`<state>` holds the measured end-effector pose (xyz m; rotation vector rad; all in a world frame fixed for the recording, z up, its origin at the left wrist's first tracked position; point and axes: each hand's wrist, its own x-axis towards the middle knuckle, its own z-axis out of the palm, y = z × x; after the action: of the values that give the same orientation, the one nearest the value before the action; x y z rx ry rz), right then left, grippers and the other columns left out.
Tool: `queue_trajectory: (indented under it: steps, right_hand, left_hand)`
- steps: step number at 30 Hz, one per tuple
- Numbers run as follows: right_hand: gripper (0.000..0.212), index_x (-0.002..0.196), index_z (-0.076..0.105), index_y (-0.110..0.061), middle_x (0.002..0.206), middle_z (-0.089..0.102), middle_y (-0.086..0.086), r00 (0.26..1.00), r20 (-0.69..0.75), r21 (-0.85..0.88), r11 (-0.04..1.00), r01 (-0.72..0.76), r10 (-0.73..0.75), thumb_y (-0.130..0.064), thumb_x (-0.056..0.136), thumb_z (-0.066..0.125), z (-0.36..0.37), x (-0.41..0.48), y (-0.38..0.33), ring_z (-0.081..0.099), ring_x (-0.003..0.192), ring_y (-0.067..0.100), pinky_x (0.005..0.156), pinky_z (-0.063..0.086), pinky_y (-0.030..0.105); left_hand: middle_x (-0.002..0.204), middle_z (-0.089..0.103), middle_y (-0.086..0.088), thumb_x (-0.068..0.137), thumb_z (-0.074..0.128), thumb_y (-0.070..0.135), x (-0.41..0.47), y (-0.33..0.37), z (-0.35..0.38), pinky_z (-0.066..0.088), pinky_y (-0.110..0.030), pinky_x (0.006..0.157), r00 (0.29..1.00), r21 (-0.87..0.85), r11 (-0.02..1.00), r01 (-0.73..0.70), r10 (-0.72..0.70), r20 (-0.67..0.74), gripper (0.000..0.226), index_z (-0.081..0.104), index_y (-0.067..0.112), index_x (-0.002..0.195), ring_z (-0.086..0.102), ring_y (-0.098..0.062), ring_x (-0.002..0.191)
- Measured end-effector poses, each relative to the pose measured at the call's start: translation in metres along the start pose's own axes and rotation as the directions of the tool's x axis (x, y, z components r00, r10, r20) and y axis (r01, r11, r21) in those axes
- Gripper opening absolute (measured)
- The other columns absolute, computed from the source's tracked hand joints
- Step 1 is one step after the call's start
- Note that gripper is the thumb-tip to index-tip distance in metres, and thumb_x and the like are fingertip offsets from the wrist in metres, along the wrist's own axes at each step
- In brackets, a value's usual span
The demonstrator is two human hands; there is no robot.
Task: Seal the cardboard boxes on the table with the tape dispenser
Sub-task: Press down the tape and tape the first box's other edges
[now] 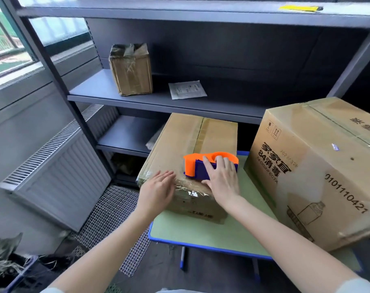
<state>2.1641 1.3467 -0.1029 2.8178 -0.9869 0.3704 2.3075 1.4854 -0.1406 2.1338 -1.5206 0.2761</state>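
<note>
Both forearms reach in from the bottom edge, pale sleeve cuffs just showing. Green table (201, 235) with blue rim below them; wire mesh mat (116, 208) on the floor to its left.

Left hand (156, 187): fingers straight and together, holding nothing, at the near left corner of the smaller cardboard box (180, 140). Slightly blurred; cannot tell whether it touches the box.

Right hand (222, 178): grasping the tape dispenser (191, 166), fingers curled over its top, thumb low on the near side. Dispenser is orange and blue and sits on the near end of the smaller box's top, orange nose pointing left. Brown tape runs along that box's centre seam beyond it; wrinkled clear tape on the near edge.

Large cardboard box (319, 166) just right of it on the same table, printed with black characters and a bottle outline.

Behind: grey shelf unit (158, 100) carrying a small taped box (131, 70) and a paper sheet (187, 89). Radiator (59, 172) and window (6, 39) far left.
</note>
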Motion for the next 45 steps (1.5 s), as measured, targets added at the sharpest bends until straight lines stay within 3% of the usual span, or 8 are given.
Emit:
queue_trajectory:
  steps: [4,7,9,15,19,28,36,45]
  right_hand:
    - [0.074,0.108,0.065,-0.002,0.099,0.06,0.02,1.0,-0.006,0.004,1.0,-0.023,0.023,-0.031,0.045,0.092,0.004,-0.006,-0.006,0.059,0.093,0.037,0.083,0.051,0.044]
    - [0.055,0.118,0.058,0.001,0.127,0.046,0.02,0.986,-0.159,0.062,0.996,0.06,-0.049,-0.027,0.072,0.068,0.003,-0.005,-0.014,0.037,0.124,0.04,0.11,0.024,0.052]
    - [0.047,0.12,0.057,-0.001,0.13,0.044,0.018,0.966,-0.212,0.105,0.979,0.174,-0.148,-0.02,0.077,0.059,0.003,0.0,-0.023,0.034,0.129,0.037,0.114,0.018,0.049]
    - [0.046,0.11,0.065,0.001,0.116,0.061,0.02,0.927,-0.057,0.322,0.872,0.369,-0.371,0.004,0.066,0.077,0.01,0.023,-0.071,0.059,0.111,0.034,0.085,0.054,0.044]
    - [0.045,0.136,0.044,-0.003,0.141,0.042,0.016,0.89,0.086,0.38,0.84,0.386,-0.448,0.001,0.091,0.047,0.019,0.034,-0.095,0.035,0.134,0.029,0.106,0.036,0.042]
    - [0.028,0.116,0.065,-0.013,0.108,0.055,0.012,0.91,0.12,0.446,0.84,0.308,-0.398,-0.023,0.096,0.049,0.033,0.049,-0.115,0.047,0.107,0.027,0.087,0.042,0.034]
    - [0.031,0.123,0.062,-0.019,0.099,0.049,0.008,0.898,0.192,0.558,0.797,0.233,-0.397,-0.026,0.094,0.053,0.04,0.062,-0.131,0.05,0.099,0.026,0.076,0.034,0.026]
    - [0.032,0.105,0.071,-0.012,0.076,0.057,0.009,0.882,0.062,0.507,0.776,0.376,-0.468,-0.009,0.073,0.076,0.054,0.057,-0.132,0.056,0.066,0.028,0.054,0.047,0.03]
  left_hand:
    - [0.119,0.065,-0.014,0.089,0.047,0.02,0.001,-0.034,-0.008,0.041,-0.047,0.098,0.976,-0.005,0.978,0.208,-0.208,-0.057,0.035,0.068,0.002,0.111,0.063,-0.03,0.108]
    - [0.134,0.053,-0.014,0.097,0.049,0.025,-0.004,-0.05,-0.016,0.047,-0.043,0.088,0.863,-0.057,0.861,0.505,-0.504,0.035,0.041,0.049,0.003,0.132,0.055,-0.032,0.116]
    - [0.124,0.054,-0.012,0.097,0.046,0.035,-0.008,-0.063,-0.017,0.046,-0.039,0.079,0.802,-0.04,0.803,0.595,-0.59,0.095,0.041,0.051,0.005,0.125,0.056,-0.03,0.106]
    - [0.088,0.059,-0.003,0.097,0.049,0.03,-0.015,-0.077,-0.018,0.037,-0.026,0.063,0.78,-0.244,0.741,0.625,-0.585,0.221,0.022,0.056,0.011,0.088,0.054,-0.016,0.078]
    - [0.076,0.061,-0.001,0.096,0.05,0.034,-0.014,-0.081,-0.019,0.037,-0.025,0.055,0.761,-0.293,0.702,0.649,-0.594,0.262,0.029,0.059,0.009,0.083,0.051,-0.014,0.066]
    - [0.07,0.066,-0.002,0.095,0.053,0.033,-0.005,-0.091,-0.022,0.034,-0.023,0.049,0.778,-0.306,0.722,0.621,-0.518,0.355,0.032,0.053,0.021,0.065,0.045,-0.007,0.052]
    - [0.075,0.071,-0.001,0.088,0.065,0.025,-0.007,-0.11,-0.019,0.055,-0.036,0.074,0.82,-0.4,0.725,0.56,-0.416,0.394,0.016,0.07,0.014,0.078,0.068,-0.016,0.075]
    - [0.052,0.053,0.001,0.066,0.082,0.03,-0.004,-0.125,-0.014,0.037,-0.022,0.04,0.998,0.079,0.996,0.033,-0.036,0.041,0.037,0.051,0.01,0.061,0.054,-0.02,0.048]
